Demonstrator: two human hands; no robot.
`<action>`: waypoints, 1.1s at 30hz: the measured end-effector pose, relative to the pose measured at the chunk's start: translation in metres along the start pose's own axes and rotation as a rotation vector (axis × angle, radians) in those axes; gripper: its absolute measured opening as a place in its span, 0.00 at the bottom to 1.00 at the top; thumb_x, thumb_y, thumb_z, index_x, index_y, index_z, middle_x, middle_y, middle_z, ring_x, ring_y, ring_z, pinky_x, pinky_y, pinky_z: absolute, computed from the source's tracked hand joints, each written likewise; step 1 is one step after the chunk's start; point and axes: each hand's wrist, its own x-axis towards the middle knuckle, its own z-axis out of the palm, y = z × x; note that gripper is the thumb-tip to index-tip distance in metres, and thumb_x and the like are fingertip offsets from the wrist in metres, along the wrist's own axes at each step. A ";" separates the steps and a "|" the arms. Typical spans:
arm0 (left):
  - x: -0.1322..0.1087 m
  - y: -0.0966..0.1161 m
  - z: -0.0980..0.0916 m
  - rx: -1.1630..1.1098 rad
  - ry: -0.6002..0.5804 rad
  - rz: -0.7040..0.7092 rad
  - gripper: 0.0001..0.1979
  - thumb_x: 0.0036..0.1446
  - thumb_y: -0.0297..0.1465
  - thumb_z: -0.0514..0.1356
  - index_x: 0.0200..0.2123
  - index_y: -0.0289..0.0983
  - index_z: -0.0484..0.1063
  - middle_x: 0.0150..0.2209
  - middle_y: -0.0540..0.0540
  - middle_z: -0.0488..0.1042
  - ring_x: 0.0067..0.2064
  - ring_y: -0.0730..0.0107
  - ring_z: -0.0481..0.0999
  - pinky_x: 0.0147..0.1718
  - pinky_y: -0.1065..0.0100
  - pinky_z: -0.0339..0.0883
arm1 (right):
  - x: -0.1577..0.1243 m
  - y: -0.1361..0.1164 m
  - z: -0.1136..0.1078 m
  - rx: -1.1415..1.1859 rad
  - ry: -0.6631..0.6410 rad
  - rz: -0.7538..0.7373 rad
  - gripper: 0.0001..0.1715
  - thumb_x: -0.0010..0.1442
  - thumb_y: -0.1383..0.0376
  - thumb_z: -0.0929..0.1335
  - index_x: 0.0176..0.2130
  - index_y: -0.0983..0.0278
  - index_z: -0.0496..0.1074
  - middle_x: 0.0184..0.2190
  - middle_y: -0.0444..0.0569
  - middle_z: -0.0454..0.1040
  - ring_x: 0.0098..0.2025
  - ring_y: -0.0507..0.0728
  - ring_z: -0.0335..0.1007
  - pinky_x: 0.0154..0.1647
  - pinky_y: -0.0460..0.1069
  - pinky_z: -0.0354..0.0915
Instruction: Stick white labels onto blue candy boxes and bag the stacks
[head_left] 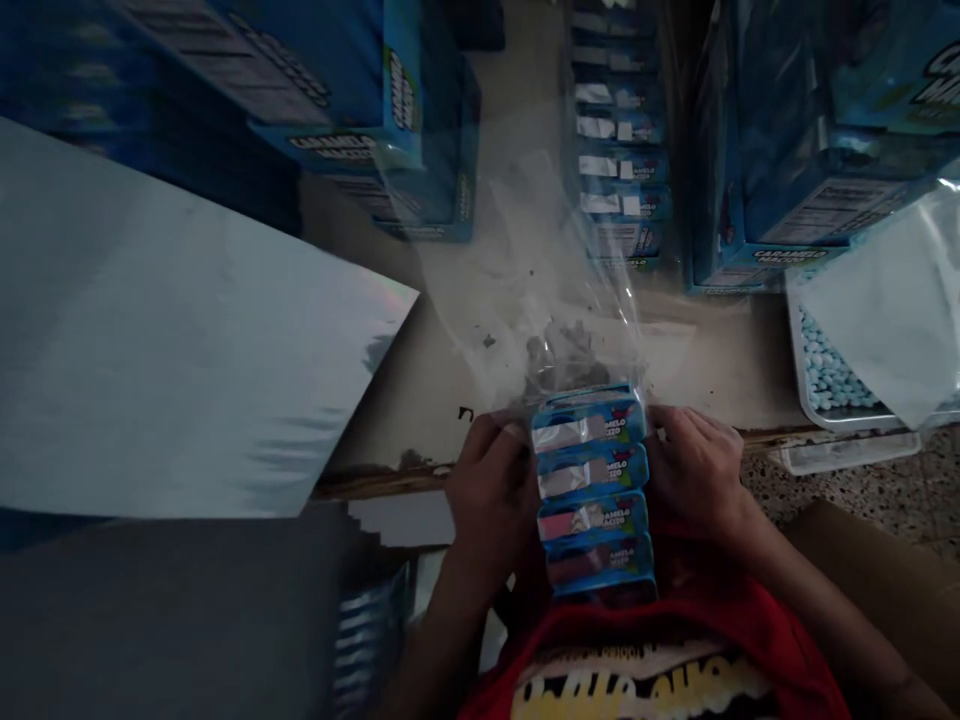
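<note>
A row of small blue candy boxes (592, 478) lies against my body at the table's front edge. Around its far end spreads a clear plastic bag (540, 290), stretched forward over the tabletop. My left hand (491, 485) is closed at the left side of the boxes, its fingers curled on the bag's edge. On the opposite side my right hand (694, 460) pinches the bag near the top box. The fingertips of both hands are partly hidden in the dim light.
Stacked blue display boxes (420, 150) stand at the back left, more display boxes (787, 190) at the right. A wrapped row of candy boxes (619, 170) lies between them. A white sheet (187, 350) juts in from the left. A clear tray (806, 395) holds pale blue candies.
</note>
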 end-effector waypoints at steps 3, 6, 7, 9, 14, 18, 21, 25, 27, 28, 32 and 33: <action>-0.002 0.002 0.007 0.032 0.083 0.147 0.09 0.69 0.27 0.55 0.36 0.38 0.74 0.36 0.45 0.77 0.36 0.67 0.79 0.32 0.70 0.67 | 0.002 0.002 -0.006 -0.055 -0.008 -0.109 0.12 0.74 0.70 0.64 0.37 0.62 0.74 0.33 0.49 0.82 0.32 0.55 0.75 0.34 0.50 0.64; -0.001 -0.001 0.009 0.067 0.070 0.248 0.16 0.72 0.28 0.52 0.28 0.39 0.66 0.24 0.51 0.67 0.24 0.70 0.68 0.25 0.68 0.57 | 0.004 0.003 -0.013 -0.139 -0.083 -0.198 0.16 0.74 0.69 0.63 0.34 0.62 0.73 0.30 0.48 0.80 0.30 0.55 0.72 0.33 0.51 0.62; -0.002 -0.003 0.009 0.094 0.067 0.258 0.18 0.72 0.28 0.51 0.27 0.40 0.64 0.23 0.51 0.65 0.23 0.70 0.66 0.24 0.67 0.55 | 0.004 0.003 -0.016 -0.164 -0.100 -0.215 0.17 0.75 0.69 0.63 0.34 0.62 0.74 0.28 0.47 0.79 0.29 0.55 0.71 0.33 0.51 0.61; -0.005 -0.006 0.006 0.164 0.052 0.234 0.18 0.72 0.28 0.50 0.26 0.39 0.64 0.23 0.49 0.67 0.24 0.69 0.68 0.25 0.66 0.54 | 0.003 0.002 -0.020 -0.201 -0.103 -0.230 0.16 0.75 0.68 0.63 0.35 0.63 0.75 0.27 0.46 0.78 0.28 0.54 0.70 0.33 0.51 0.60; -0.013 -0.005 -0.006 0.326 -0.224 0.050 0.14 0.71 0.32 0.53 0.33 0.37 0.73 0.30 0.41 0.78 0.29 0.62 0.77 0.27 0.66 0.55 | -0.005 -0.006 -0.027 -0.260 -0.029 -0.274 0.20 0.74 0.67 0.65 0.28 0.61 0.72 0.23 0.43 0.73 0.26 0.52 0.64 0.32 0.50 0.55; -0.006 0.008 -0.018 0.411 -0.410 -0.020 0.17 0.73 0.36 0.51 0.44 0.33 0.77 0.37 0.36 0.81 0.36 0.56 0.82 0.28 0.65 0.59 | -0.010 -0.011 -0.031 -0.271 0.018 -0.263 0.22 0.74 0.67 0.64 0.27 0.61 0.71 0.21 0.43 0.72 0.25 0.51 0.63 0.31 0.50 0.53; -0.003 0.017 -0.026 0.399 -0.499 0.020 0.17 0.73 0.35 0.51 0.46 0.33 0.78 0.40 0.34 0.81 0.40 0.54 0.83 0.32 0.64 0.65 | -0.017 -0.011 -0.034 -0.265 0.006 -0.220 0.21 0.74 0.68 0.63 0.28 0.62 0.71 0.23 0.43 0.73 0.25 0.51 0.63 0.31 0.50 0.53; -0.006 0.018 -0.028 0.390 -0.552 0.039 0.17 0.73 0.34 0.51 0.47 0.32 0.78 0.40 0.34 0.81 0.40 0.53 0.83 0.35 0.63 0.68 | -0.028 -0.010 -0.036 -0.275 -0.023 -0.254 0.21 0.74 0.67 0.63 0.29 0.61 0.72 0.23 0.43 0.72 0.26 0.52 0.62 0.32 0.51 0.51; -0.008 0.014 -0.023 0.374 -0.507 0.038 0.18 0.74 0.34 0.50 0.45 0.33 0.78 0.40 0.35 0.81 0.39 0.55 0.83 0.34 0.63 0.68 | -0.029 -0.007 -0.033 -0.292 -0.038 -0.214 0.20 0.74 0.67 0.64 0.29 0.61 0.72 0.24 0.44 0.73 0.27 0.53 0.63 0.32 0.51 0.51; -0.008 0.011 -0.019 0.359 -0.458 0.045 0.18 0.74 0.34 0.50 0.44 0.33 0.79 0.40 0.35 0.81 0.39 0.56 0.82 0.34 0.64 0.68 | -0.028 -0.006 -0.032 -0.293 -0.039 -0.188 0.19 0.74 0.67 0.64 0.29 0.61 0.72 0.24 0.44 0.74 0.28 0.53 0.64 0.32 0.51 0.52; -0.013 0.000 -0.005 0.231 -0.213 0.182 0.16 0.73 0.33 0.52 0.41 0.35 0.78 0.48 0.35 0.79 0.41 0.60 0.81 0.35 0.66 0.70 | -0.027 0.001 -0.027 -0.198 -0.031 -0.168 0.17 0.73 0.68 0.65 0.31 0.62 0.73 0.35 0.49 0.80 0.34 0.53 0.71 0.35 0.49 0.57; -0.016 -0.002 -0.003 0.194 -0.189 0.232 0.16 0.73 0.32 0.52 0.40 0.36 0.78 0.46 0.36 0.79 0.40 0.62 0.81 0.35 0.66 0.70 | -0.028 0.003 -0.027 -0.163 -0.044 -0.196 0.17 0.73 0.68 0.64 0.32 0.62 0.74 0.37 0.49 0.81 0.33 0.53 0.71 0.35 0.49 0.59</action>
